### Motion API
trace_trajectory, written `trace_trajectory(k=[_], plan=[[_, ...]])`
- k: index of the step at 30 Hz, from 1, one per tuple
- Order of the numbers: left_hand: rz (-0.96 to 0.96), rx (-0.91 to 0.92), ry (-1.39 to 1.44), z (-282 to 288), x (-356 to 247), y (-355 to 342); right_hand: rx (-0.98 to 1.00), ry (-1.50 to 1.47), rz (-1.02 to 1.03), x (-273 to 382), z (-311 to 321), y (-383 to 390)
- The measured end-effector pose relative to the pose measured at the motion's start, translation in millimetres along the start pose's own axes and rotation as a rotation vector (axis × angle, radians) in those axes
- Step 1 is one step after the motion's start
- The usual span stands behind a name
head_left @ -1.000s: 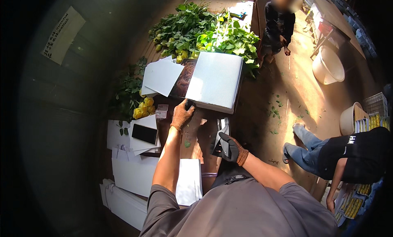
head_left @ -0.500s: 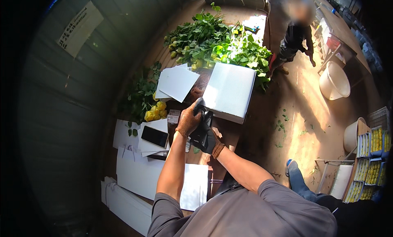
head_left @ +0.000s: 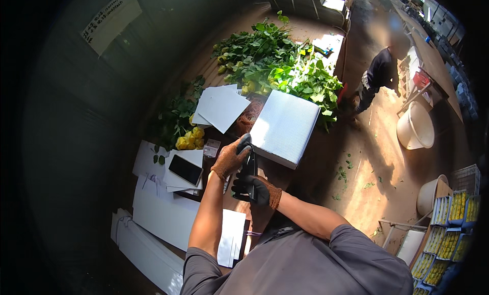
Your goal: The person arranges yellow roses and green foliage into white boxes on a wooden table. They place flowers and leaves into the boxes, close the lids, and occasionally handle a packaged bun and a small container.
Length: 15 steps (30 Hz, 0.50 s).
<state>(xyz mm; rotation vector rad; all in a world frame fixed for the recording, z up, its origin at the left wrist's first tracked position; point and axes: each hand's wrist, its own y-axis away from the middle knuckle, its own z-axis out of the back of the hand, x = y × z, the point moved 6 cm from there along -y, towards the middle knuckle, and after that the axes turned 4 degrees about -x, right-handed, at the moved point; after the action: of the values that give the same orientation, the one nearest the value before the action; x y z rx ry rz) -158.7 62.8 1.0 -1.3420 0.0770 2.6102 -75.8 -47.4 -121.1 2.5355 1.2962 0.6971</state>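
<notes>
Since 1.0 s ago: right hand has come in from the right to meet the left, bringing its tool with it; now the two work close together. Person on the far floor has shifted right and turned; the co-worker seen bending at near right is out of view.

Left hand [head_left: 232,157], in brown knit glove with black fingers: closed, fingers curled at the far end of a dark hand tool [head_left: 251,167]. Right hand [head_left: 261,189], same glove: loosely curled round the tool's near part, fingertips showing past its left side. Tool is narrow, lies between both hands, just left of the near corner of a stack of white corrugated sheets [head_left: 286,123]; exact kind unclear.

Left of the stack: tangled rubber bands [head_left: 249,115], then white cards [head_left: 224,109]. Farther left, yellow roses [head_left: 190,140]; below them a small packet [head_left: 211,148] and a black-screened phone [head_left: 185,169] resting on white sheets. Larger white sheets [head_left: 165,206] near left.

Far side of counter [head_left: 298,30]: heap of leafy rose stems [head_left: 265,58], partly sunlit.

Right, on floor: white tub [head_left: 415,126], second tub [head_left: 432,194] nearer, person [head_left: 378,73] farther. Near right: packs of yellow items [head_left: 448,244] in rows.
</notes>
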Motion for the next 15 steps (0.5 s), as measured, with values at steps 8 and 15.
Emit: trace_trajectory(k=[8, 15], plan=[[0.095, -0.204, -0.576, -21.1, -42.3, -11.5, 0.874, 1.571, -0.382, 158.8, -67.1, 107.0], [0.254, -0.268, -0.678, -102.8, -87.7, -79.1, 0.623, 2.441, -0.161, 404.1, -87.3, -0.6]])
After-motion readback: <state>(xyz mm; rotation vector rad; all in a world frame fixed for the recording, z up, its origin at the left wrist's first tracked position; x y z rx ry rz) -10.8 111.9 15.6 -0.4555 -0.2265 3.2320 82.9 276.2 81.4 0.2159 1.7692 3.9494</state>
